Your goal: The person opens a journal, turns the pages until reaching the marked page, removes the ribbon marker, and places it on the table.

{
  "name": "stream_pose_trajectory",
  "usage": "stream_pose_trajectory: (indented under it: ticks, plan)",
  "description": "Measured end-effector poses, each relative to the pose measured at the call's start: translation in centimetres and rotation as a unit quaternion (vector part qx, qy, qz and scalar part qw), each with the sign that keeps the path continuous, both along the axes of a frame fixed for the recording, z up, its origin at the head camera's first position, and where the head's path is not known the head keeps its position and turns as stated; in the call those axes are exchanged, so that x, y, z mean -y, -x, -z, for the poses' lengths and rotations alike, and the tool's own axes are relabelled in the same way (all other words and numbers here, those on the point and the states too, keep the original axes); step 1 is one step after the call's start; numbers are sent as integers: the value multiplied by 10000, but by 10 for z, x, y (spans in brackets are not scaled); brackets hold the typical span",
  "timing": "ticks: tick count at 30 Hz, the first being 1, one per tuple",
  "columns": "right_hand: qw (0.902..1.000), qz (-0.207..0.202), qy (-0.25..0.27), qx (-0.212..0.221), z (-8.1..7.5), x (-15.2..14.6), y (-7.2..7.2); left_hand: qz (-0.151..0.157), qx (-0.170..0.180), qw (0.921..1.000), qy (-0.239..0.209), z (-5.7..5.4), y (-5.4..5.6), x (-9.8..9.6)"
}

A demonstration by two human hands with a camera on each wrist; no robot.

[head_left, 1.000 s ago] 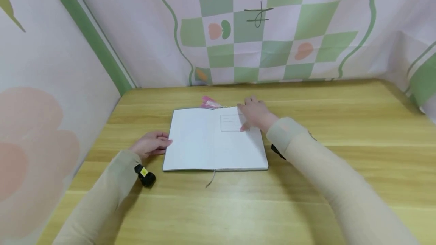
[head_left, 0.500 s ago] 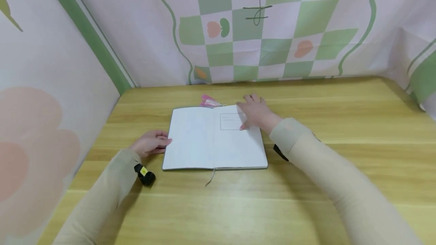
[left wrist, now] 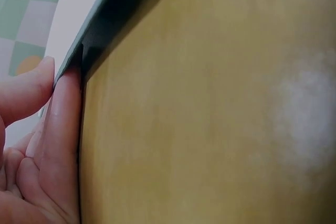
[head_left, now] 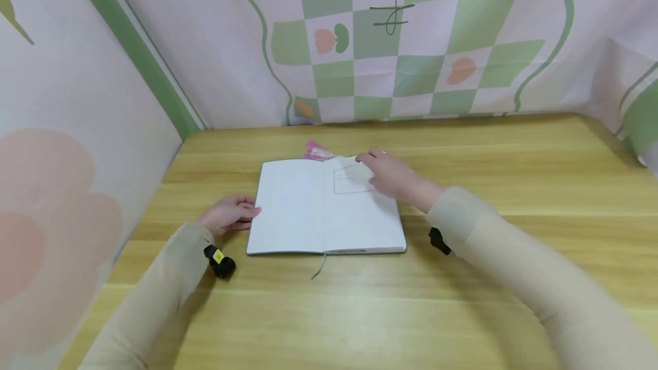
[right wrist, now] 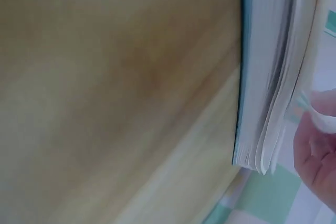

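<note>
On the desk (head_left: 329, 318), an open notebook (head_left: 290, 210) is laid between both hands. Its right page (head_left: 360, 221) is pinched near the far corner by the right hand (head_left: 393, 176); its left edge is pinched by the left hand (head_left: 229, 214). A printed box (head_left: 344, 183) is partly hidden by the right hand. Beyond, a pink item (head_left: 316, 151) is seen indistinctly; a ribbon (head_left: 321, 268) is extended nearward.

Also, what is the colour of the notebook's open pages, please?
The pages are white; this shows best in the head view.
</note>
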State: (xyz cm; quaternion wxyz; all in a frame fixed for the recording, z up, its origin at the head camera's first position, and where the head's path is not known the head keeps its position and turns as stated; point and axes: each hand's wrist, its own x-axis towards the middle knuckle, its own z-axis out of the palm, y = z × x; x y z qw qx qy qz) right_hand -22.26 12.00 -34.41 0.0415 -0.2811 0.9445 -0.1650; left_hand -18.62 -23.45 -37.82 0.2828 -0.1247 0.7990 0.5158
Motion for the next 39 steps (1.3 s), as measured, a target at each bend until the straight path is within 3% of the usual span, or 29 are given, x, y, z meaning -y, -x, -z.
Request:
stream_pose_trajectory:
  ticks: [6,12,16,21,24,27,33,39]
  plan:
    - [9944,-18,1024,260,-1,-5,-10,120,-112,9999,-31,1,0,1]
    - [9706,303,2211,903,-10,-6,-16,119,-137,9998,-37,0,0,2]
    - [9398,682,2864,1736,-16,-5,-20,136,-171,9997,-77,1,-1,2]
    - [8832,1103,3634,2751,-22,-3,-25,124,-189,9997,-122,2,-1,2]
    - [8549,1230,3978,3093,-24,-2,-30,120,-185,9997,-134,3,-1,2]
    - [8360,1308,4200,3281,-26,-1,-34,130,-173,9997,-145,3,-2,1]
    - [8233,1240,4404,3358,-29,-2,-41,58,-164,9998,-103,3,-1,1]
    - [8170,702,4621,3376,-28,2,-46,46,-174,9998,-120,4,-1,2]
